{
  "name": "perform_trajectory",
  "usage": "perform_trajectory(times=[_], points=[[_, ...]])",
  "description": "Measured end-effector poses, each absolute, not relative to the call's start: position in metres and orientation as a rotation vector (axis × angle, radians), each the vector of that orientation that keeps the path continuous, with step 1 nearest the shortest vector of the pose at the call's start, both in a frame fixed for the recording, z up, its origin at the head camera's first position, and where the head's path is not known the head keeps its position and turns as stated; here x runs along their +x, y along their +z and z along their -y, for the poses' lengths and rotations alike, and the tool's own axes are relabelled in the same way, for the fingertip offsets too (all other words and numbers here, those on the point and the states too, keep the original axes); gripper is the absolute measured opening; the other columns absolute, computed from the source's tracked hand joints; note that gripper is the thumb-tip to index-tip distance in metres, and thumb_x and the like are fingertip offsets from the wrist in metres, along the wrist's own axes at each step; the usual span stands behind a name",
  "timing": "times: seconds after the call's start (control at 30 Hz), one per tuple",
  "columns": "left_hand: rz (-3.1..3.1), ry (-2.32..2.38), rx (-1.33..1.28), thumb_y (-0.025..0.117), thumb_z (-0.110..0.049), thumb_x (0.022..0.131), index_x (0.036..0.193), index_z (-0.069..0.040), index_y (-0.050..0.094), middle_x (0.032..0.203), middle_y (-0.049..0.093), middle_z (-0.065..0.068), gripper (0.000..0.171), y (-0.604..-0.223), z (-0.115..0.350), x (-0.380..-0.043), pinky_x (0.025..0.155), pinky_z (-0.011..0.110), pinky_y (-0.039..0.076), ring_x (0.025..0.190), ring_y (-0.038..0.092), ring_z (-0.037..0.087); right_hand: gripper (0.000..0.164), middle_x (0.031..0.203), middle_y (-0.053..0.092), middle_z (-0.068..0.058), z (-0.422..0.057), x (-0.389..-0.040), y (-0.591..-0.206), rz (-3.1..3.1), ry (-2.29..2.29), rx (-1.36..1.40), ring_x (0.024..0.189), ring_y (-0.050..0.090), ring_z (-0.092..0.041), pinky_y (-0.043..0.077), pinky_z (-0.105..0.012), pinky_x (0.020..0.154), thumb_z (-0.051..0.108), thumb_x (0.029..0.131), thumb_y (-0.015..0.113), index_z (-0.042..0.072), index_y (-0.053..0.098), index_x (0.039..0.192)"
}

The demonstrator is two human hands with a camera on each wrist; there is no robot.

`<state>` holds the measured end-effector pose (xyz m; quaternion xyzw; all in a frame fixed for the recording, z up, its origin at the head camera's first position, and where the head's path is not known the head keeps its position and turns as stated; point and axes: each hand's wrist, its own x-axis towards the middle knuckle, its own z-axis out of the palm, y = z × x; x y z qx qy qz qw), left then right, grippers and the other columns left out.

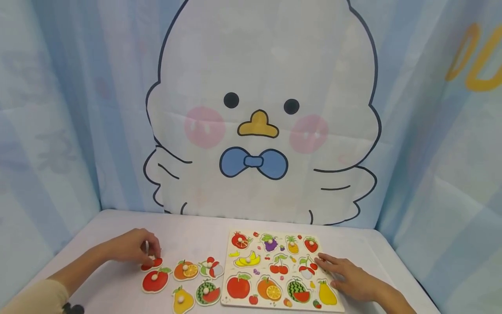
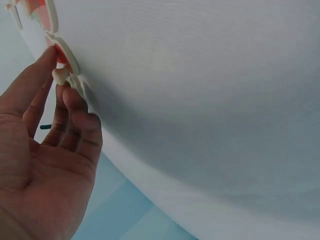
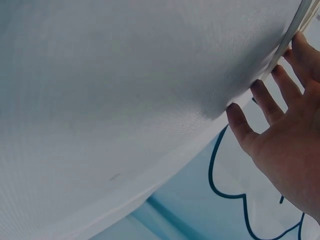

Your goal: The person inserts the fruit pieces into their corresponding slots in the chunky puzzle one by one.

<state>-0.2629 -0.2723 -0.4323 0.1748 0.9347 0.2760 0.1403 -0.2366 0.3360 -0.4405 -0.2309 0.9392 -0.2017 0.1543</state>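
Note:
My left hand (image 1: 143, 246) pinches the pale knob of a red cherry puzzle piece (image 1: 157, 262) at the table's left. Fingers partly cover this piece; in the left wrist view its knob (image 2: 60, 76) sits between thumb and fingertips. Just in front lies an apple piece (image 1: 154, 280). To its right are an orange piece (image 1: 185, 270), a lychee-like piece (image 1: 213, 269), a pear piece (image 1: 183, 301) and a watermelon piece (image 1: 208, 293). With extended fingers, my right hand (image 1: 349, 277) touches the right edge of the wooden fruit puzzle board (image 1: 270, 285).
Knobbed pieces sit in the board's upper part: pomegranate (image 1: 240, 240), grapes (image 1: 269, 243), pineapple (image 1: 292, 245), strawberry (image 1: 311, 245) and bananas (image 1: 248, 260). A white cloth (image 1: 188, 237) covers the table. Behind it hangs a curtain (image 1: 251, 196) with a cartoon bird.

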Motion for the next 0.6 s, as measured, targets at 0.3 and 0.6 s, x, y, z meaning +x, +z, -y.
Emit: perform_trajectory(times=[0.3, 0.6], points=[[-2.638, 0.881, 0.531, 0.080, -0.018, 0.076, 0.085, -0.017, 0.069, 0.077, 0.060, 0.001, 0.015, -0.429, 0.279, -0.257, 0.058, 0.024, 0.048, 0.068, 0.054, 0.018, 0.059, 0.153, 0.031, -0.016, -0.335, -0.235, -0.441, -2.703, -0.586, -0.643, 0.128, 0.038, -0.043, 0.030, -0.072, 0.094, 0.030, 0.092, 0.061, 0.018, 0.041, 0.146], [-2.631, 0.904, 0.501, 0.078, -0.012, 0.077, 0.086, -0.014, 0.070, 0.079, 0.061, 0.002, 0.012, -0.429, 0.284, -0.258, 0.062, 0.025, 0.050, 0.072, 0.055, 0.020, 0.058, 0.154, 0.030, -0.013, -0.334, -0.235, -0.439, -2.691, -0.582, -0.646, 0.128, 0.037, -0.041, 0.031, -0.071, 0.096, 0.028, 0.092, 0.061, 0.019, 0.041, 0.146]])
